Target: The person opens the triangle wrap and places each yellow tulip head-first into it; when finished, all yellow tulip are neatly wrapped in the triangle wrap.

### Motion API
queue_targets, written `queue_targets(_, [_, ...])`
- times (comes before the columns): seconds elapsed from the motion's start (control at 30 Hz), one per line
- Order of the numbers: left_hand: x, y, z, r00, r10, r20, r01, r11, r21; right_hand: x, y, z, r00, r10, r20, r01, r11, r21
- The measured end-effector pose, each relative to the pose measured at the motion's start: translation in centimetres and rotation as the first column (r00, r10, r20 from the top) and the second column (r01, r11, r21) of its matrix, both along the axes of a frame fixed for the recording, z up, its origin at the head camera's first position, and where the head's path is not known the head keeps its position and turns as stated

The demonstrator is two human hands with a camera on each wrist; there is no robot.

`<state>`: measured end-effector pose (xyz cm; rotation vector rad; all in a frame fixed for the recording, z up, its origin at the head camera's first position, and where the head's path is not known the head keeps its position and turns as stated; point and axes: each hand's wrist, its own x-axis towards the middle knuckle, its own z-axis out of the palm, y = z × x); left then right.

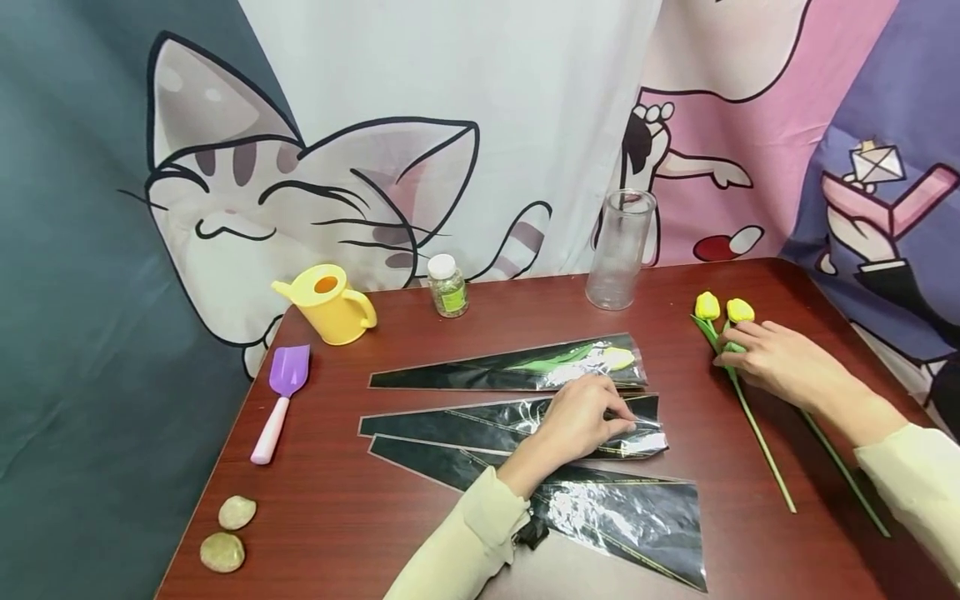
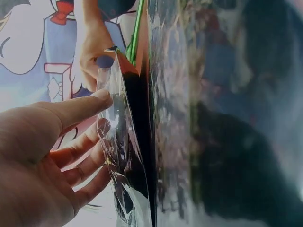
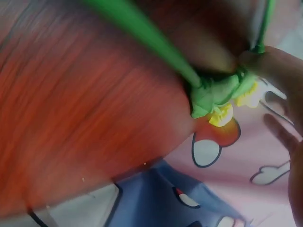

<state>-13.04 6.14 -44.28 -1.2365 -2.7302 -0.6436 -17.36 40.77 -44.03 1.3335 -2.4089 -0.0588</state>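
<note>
My left hand (image 1: 587,417) pinches the clear film at the wide end of the middle flower sleeve (image 1: 450,422). In the left wrist view, the sleeve's clear film (image 2: 116,127) stands apart from its dark backing, with my thumb and fingertips at its edge. Two yellow artificial tulips lie on the right of the table. Over them, my right hand (image 1: 783,362) pinches the right tulip (image 1: 740,311) by its stem just below the bloom. The left tulip (image 1: 707,306) lies right beside it, stem (image 1: 765,450) pointing toward me. In the right wrist view, green leaves (image 3: 222,92) overlap around both stems.
Behind lies a sleeve (image 1: 480,371) holding a tulip; another sleeve (image 1: 630,508) is nearer me. A glass vase (image 1: 619,254), a lidded jar (image 1: 448,287) and a yellow watering can (image 1: 333,308) stand along the back. A purple shovel (image 1: 288,371) and two stones (image 1: 222,552) lie left.
</note>
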Motion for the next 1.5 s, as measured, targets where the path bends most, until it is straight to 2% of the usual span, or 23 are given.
queue_targets(0.17, [0.1, 0.1, 0.1, 1.0, 0.018, -0.007, -0.018, 1.0, -0.003, 0.7, 0.4, 0.4, 0.995, 0.102, -0.006, -0.101, 0.993, 0.059])
queue_targets(0.4, [0.1, 0.2, 0.3, 1.0, 0.014, -0.022, -0.014, 1.0, 0.001, 0.4, 0.3, 0.7, 0.993, 0.118, 0.019, -0.119, 0.993, 0.024])
queue_targets(0.57, [0.2, 0.1, 0.2, 1.0, 0.028, -0.008, -0.028, 1.0, 0.013, -0.1, -0.6, 1.1, 0.99, 0.139, 0.002, -0.139, 0.99, 0.016])
queue_targets(0.7, [0.1, 0.0, 0.2, 0.998, 0.062, -0.009, -0.062, 0.998, 0.028, -0.6, -1.0, 1.9, 0.988, 0.152, -0.019, -0.152, 0.987, -0.042])
queue_targets(0.83, [0.0, -0.2, 0.3, 0.996, 0.086, -0.018, -0.085, 0.996, 0.027, -0.6, -1.6, 3.4, 0.988, 0.151, -0.026, -0.153, 0.977, -0.147])
queue_targets(1.0, [-0.2, -0.3, 0.3, 0.995, 0.092, -0.034, -0.091, 0.996, 0.025, -0.3, -2.4, 5.3, 0.995, 0.105, -0.001, -0.101, 0.957, -0.272])
queue_targets(1.17, [-0.3, -0.4, 0.1, 0.994, 0.095, -0.044, -0.094, 0.995, 0.025, 0.2, -2.4, 5.5, 0.989, 0.047, 0.138, 0.012, 0.917, -0.398])
queue_targets(1.37, [-0.4, -0.4, 0.2, 0.995, 0.096, -0.038, -0.095, 0.995, 0.027, 1.9, -2.2, 5.1, 0.945, -0.074, 0.318, 0.222, 0.86, -0.461])
queue_targets(1.5, [-0.6, -0.6, 0.3, 0.996, 0.09, -0.022, -0.09, 0.995, 0.036, 2.9, -1.7, 5.2, 0.885, -0.199, 0.42, 0.395, 0.8, -0.452])
